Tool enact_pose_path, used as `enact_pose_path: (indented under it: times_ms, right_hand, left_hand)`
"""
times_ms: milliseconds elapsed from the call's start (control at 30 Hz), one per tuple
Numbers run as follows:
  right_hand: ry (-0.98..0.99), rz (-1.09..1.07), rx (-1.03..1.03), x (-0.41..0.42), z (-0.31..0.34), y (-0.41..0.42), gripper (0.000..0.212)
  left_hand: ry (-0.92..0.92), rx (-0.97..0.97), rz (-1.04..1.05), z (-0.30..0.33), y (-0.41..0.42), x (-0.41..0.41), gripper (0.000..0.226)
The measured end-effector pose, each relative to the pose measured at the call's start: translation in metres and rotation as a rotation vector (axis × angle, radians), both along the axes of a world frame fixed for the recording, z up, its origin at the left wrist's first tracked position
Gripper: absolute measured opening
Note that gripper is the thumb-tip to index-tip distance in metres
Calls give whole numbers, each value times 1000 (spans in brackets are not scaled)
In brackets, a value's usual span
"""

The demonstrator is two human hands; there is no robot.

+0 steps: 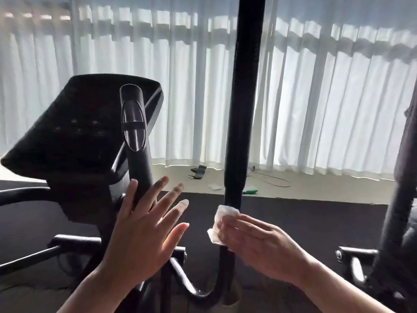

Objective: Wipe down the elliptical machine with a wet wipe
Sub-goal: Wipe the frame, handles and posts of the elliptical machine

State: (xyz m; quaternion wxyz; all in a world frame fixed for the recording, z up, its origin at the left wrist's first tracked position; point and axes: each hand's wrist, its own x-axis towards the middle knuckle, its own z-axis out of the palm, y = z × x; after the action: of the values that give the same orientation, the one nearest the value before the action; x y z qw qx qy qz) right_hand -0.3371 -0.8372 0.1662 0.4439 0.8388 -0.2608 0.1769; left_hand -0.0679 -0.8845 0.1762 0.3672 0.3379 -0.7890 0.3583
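The black elliptical machine fills the view: its console point(74, 129) sits at the left, a short handle with a shiny sensor plate point(133, 127) stands beside it, and a tall upright handlebar point(242, 98) rises in the middle. My right hand point(257, 245) holds a white wet wipe point(222, 219) pressed against the lower part of that tall bar, just below its padded grip. My left hand point(146, 229) hovers open with fingers spread, just right of the short handle, holding nothing.
White curtains point(316, 98) cover the window behind. On the pale floor strip lie a dark strap-like object point(198, 171), a thin cable point(275, 180) and a green-and-white pack point(250, 189). A dark mat point(316, 218) lies under the machine. Another black frame point(399, 199) stands at the right.
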Motion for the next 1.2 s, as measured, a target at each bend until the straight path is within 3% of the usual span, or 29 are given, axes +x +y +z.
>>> enact_pose_path:
  times_ms: [100, 200, 333, 467, 600, 733, 800, 900, 967, 1033, 1100, 1200]
  right_hand:
    - [-114, 63, -84, 6, 49, 1, 25]
    - [-91, -14, -144, 3, 72, -3, 24]
    - [-184, -13, 33, -2, -1, 3, 32]
    - [-115, 16, 235, 3, -94, 11, 30]
    - [-99, 57, 260, 5, -92, 17, 23]
    - [-311, 68, 73, 3, -27, 15, 10]
    - [-519, 63, -1, 5, -7, 10, 9]
    - [-812, 120, 25, 23, -26, 1, 17]
    - [-870, 128, 100, 35, -67, 2, 21]
    - [-753, 102, 146, 33, -112, 10, 22]
    - [-485, 79, 174, 25, -137, 14, 17]
    - [-171, 63, 155, 12, -113, 13, 18]
  left_hand:
    - [17, -37, -22, 1, -1, 0, 49]
    - [11, -63, -29, 2, 0, 0, 42]
    - [0, -42, -14, -5, 1, 2, 41]
    - [-11, -46, -11, -12, 0, 4, 38]
    - [-3, -62, -7, -13, -1, 4, 35]
    - [4, -62, 5, -15, -1, 2, 33]
    - [3, -63, 12, -15, -1, 2, 32]
    - [-15, -68, 15, -14, -1, 3, 31]
    - [-32, -60, 18, -16, 1, 4, 31]
    - [-40, -33, 13, -28, 7, 4, 33]
    - [-37, 26, -15, -52, 18, 2, 33]
    - [-16, 213, -91, -105, 32, -1, 34]
